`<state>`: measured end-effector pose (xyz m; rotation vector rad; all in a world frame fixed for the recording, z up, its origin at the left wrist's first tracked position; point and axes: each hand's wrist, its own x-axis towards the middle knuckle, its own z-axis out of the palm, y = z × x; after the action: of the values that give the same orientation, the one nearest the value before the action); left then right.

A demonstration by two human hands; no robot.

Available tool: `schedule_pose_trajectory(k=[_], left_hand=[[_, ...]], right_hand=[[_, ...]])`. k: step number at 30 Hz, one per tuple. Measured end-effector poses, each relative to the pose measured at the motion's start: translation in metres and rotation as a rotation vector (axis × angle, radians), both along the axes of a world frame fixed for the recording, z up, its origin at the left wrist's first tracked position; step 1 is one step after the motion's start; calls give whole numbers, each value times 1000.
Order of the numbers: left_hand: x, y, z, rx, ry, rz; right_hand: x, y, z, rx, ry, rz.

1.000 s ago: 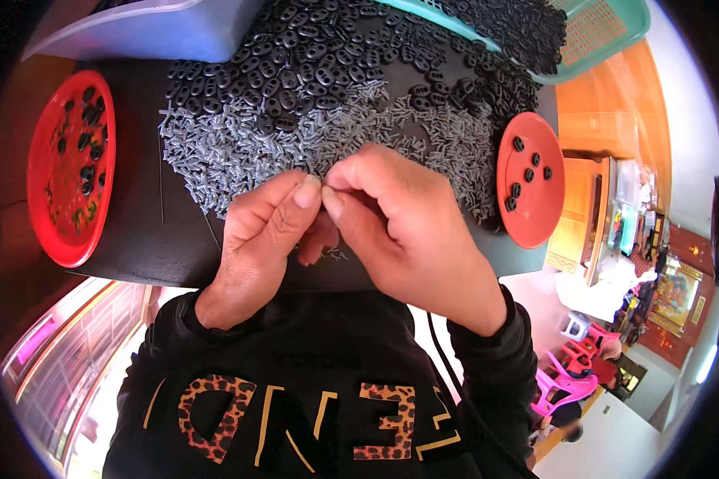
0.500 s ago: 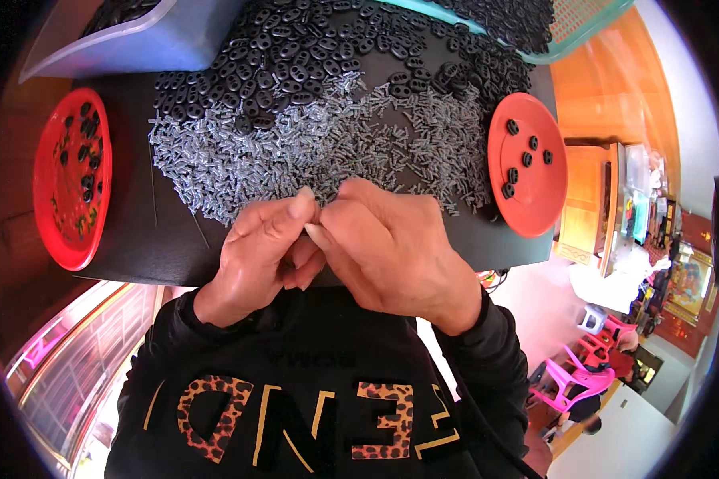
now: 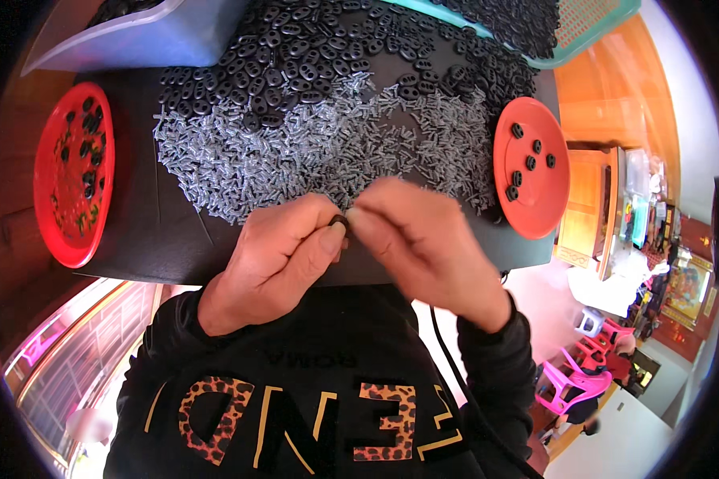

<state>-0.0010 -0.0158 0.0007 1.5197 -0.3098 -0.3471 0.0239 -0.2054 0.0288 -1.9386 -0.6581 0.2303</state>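
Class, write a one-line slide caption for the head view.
Left hand and right hand pinch a small black piece before grey pins, between two red plates.

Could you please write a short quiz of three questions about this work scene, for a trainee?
1. True or false: the left hand and the right hand meet at the fingertips over one small dark piece.
2. Which red plate holds fewer black pieces?
A. the left red plate
B. the right red plate
C. both are bare
3. Fill in: the heap of small grey pins lies on a ____ board.

Key: 1 true; 2 B; 3 black.
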Motion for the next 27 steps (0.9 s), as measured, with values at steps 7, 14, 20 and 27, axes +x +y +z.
schedule_pose_trajectory(k=[7,14,20,27], left_hand=[[-2,8,3,-72,151,-7],[0,11,3,-74,173,33],[1,13,2,-87,177,58],[0,14,0,-117,236,51]], right_hand=[[60,-25,-9,-624,-409,-70],[78,-18,-20,-765,-481,83],[83,-15,-25,-819,-506,96],[86,-21,-27,-673,-497,5]])
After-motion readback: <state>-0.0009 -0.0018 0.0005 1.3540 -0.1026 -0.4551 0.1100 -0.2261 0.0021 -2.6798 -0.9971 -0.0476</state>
